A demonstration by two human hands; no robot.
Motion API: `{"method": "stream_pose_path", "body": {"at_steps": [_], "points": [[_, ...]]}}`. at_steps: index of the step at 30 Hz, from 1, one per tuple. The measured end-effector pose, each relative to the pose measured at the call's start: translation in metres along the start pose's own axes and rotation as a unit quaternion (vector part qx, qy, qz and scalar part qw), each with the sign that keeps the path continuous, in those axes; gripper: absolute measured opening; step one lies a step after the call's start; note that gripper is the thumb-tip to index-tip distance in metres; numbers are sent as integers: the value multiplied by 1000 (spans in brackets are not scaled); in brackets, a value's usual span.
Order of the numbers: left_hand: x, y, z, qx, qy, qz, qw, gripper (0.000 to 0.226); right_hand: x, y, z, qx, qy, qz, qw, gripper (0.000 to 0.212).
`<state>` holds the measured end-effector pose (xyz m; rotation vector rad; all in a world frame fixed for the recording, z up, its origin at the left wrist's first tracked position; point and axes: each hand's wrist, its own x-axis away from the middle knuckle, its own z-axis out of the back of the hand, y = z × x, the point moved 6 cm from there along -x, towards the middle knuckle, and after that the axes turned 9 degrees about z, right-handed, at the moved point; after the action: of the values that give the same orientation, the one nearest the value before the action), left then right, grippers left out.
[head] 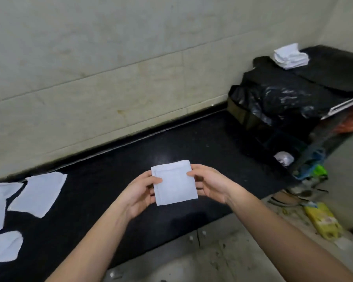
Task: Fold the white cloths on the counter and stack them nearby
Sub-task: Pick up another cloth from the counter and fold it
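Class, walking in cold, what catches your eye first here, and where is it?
The folded white cloth at centre, pinched at its sides by the left hand and right hand over the black counter. Then the unfolded cloths lying at the counter's left end, and the stack of folded cloths on the black-covered heap at far right.

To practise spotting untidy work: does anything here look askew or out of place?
The stack of folded cloths far right is uneven, layers splayed. The unfolded cloths on the counter lie scattered at angles. The held cloth, pinched by the left hand and right hand, looks square.
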<state>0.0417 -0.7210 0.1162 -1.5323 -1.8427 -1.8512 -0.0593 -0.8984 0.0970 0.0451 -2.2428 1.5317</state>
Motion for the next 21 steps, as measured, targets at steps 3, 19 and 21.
{"method": "stream_pose_path", "body": {"at_steps": [3,19,21], "points": [[-37,4,-67,-33,-39,24,998,36,19,-12,69,-26,60,14,998,34],[-177,145,-387,-109,-238,-5,965,38,50,-209,326,-20,263,149,953,36],[-188,173,-421,-120,-245,-22,962,39,44,-242,351,-14,272,168,947,36]]}}
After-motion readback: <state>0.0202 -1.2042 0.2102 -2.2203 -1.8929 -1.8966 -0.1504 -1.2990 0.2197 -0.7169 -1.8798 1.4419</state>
